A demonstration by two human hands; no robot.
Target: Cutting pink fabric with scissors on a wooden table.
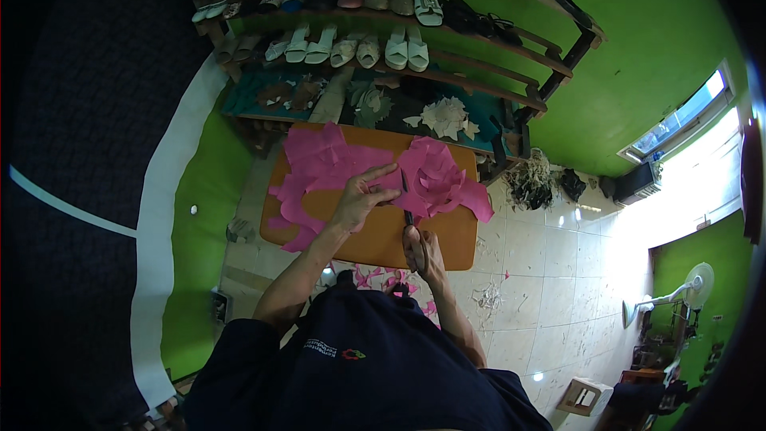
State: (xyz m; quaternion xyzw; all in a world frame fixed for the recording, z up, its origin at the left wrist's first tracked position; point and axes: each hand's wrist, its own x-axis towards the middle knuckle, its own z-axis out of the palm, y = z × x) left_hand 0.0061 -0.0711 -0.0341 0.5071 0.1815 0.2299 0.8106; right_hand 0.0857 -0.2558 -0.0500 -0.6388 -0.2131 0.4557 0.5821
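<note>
On the brown tabletop (447,243) lie cut pieces of thin pink sheet material, whose exact kind I cannot tell. My left hand (361,201) pinches a small pink piece (388,182) between thumb and fingers, near the middle of the table. Just right of it, my right hand (422,250) is closed around the handles of dark scissors (408,218). Their blades point away from me, up against the held piece. A pink pile (432,175) of layered pieces lies beside the blades. More pink pieces (321,158) spread over the table's left side.
A wooden rack beyond the table carries rows of shoes and white sandals (407,49). Its lower shelf holds a heap of pale scraps (445,117). Pink offcuts (375,275) litter the tiled floor near me. A white fan (699,286) and a stool (585,397) stand at right.
</note>
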